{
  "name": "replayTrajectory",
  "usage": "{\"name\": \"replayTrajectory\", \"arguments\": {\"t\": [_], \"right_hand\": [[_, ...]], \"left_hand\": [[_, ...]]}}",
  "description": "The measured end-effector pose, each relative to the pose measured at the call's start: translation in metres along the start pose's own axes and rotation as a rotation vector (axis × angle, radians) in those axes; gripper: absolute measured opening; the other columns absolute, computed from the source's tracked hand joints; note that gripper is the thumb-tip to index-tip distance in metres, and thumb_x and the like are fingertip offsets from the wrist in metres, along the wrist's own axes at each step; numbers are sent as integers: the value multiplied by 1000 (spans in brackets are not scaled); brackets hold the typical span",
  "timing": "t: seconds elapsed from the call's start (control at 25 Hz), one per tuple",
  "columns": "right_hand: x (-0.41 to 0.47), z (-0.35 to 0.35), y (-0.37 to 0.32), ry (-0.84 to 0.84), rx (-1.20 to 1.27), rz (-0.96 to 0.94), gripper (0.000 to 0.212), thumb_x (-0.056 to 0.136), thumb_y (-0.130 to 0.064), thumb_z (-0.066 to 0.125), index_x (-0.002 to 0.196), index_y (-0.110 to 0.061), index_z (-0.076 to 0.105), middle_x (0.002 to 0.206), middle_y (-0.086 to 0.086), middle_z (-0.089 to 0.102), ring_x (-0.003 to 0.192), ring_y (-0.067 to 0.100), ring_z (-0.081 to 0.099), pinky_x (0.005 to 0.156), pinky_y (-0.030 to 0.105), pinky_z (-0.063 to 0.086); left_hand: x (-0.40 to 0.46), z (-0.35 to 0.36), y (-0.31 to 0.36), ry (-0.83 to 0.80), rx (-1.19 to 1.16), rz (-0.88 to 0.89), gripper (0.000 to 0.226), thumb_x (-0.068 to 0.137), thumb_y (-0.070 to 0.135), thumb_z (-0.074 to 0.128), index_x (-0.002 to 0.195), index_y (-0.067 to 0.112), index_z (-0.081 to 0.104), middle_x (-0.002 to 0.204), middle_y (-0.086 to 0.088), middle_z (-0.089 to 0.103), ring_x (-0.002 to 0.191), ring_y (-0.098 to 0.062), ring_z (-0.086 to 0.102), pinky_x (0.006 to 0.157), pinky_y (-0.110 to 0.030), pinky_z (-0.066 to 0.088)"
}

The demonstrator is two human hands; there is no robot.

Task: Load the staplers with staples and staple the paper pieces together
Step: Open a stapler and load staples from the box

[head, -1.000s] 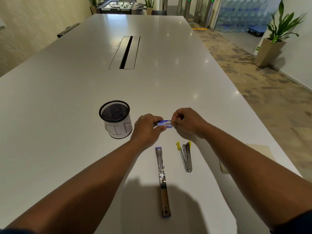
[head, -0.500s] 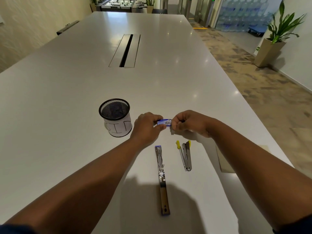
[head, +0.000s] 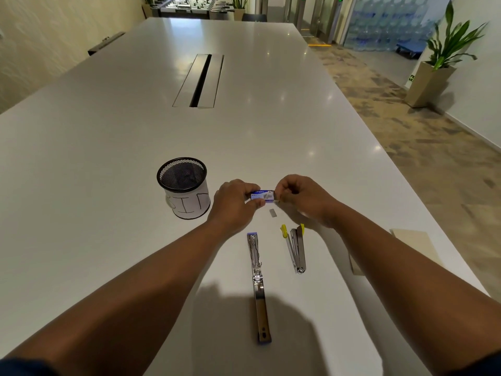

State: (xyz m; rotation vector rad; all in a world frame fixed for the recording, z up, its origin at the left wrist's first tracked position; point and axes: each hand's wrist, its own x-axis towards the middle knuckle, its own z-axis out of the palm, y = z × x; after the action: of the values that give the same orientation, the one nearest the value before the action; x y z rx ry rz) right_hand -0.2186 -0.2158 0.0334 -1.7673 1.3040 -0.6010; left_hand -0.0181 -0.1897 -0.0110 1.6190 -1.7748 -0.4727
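My left hand (head: 235,203) pinches a small blue staple box (head: 262,196) just above the white table (head: 108,137). My right hand (head: 303,198) has its fingertips at the box's right end; whether it grips the box or something small I cannot tell. A short strip of staples (head: 273,213) lies on the table just below the box. A long stapler with blue ends (head: 259,283) lies swung fully open in front of me. To its right a smaller yellow-tipped stapler (head: 296,248) lies open too. Tan paper pieces (head: 417,245) rest near the table's right edge, partly behind my right forearm.
A black mesh cup (head: 184,187) wrapped in hand-lettered white paper stands left of my left hand. A cable slot (head: 200,80) runs along the table's middle farther back. The table's right edge drops to patterned floor, where a potted plant (head: 436,69) stands.
A short strip of staples now lies on the table below the box; it was not visible before. My right hand's fingers have shifted at the box's right end. The staplers have not moved.
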Motion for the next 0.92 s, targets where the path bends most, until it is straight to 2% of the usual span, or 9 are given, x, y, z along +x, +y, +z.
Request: {"name": "replayTrajectory", "arguments": {"t": [0.16, 0.36, 0.52, 0.64, 0.92], "right_hand": [[4, -3, 10, 175, 178, 119, 8, 93, -3, 63, 96, -4, 70, 88, 10, 68, 80, 20, 60, 82, 37, 51], [10, -1, 8, 162, 115, 149, 7, 91, -6, 67, 88, -4, 74, 82, 11, 74, 77, 20, 65, 84, 42, 58], [12, 2, 6, 163, 86, 177, 6, 89, -11, 72, 87, -6, 75, 83, 9, 77, 74, 16, 67, 68, 29, 56], [14, 3, 5, 158, 47, 189, 6, 89, -14, 73, 86, -9, 76, 80, 4, 76, 69, 10, 66, 56, 18, 48], [17, 7, 3, 197, 39, 228, 4, 83, -13, 75, 80, -10, 76, 78, 3, 76, 70, 14, 67, 59, 24, 50]], "left_hand": [[1, 2, -3, -14, 9, -18, 36, 87, 40, 72, 121, 27, 72, 105, 2, 67, 94, -16, 55, 84, -40, 49], [2, 2, -4, -8, 23, -16, 37, 88, 41, 72, 122, 27, 72, 105, 1, 68, 92, -14, 53, 81, -36, 48], [2, 2, -4, -14, 25, -16, 37, 88, 41, 71, 122, 27, 72, 106, 1, 69, 96, -18, 55, 83, -39, 49], [3, 3, -4, -7, 29, -7, 36, 87, 40, 71, 121, 27, 73, 103, 1, 68, 95, -19, 55, 81, -37, 47], [2, 3, -4, -4, 19, -16, 38, 88, 40, 72, 123, 26, 72, 106, 0, 67, 98, -19, 55, 85, -40, 48]]}}
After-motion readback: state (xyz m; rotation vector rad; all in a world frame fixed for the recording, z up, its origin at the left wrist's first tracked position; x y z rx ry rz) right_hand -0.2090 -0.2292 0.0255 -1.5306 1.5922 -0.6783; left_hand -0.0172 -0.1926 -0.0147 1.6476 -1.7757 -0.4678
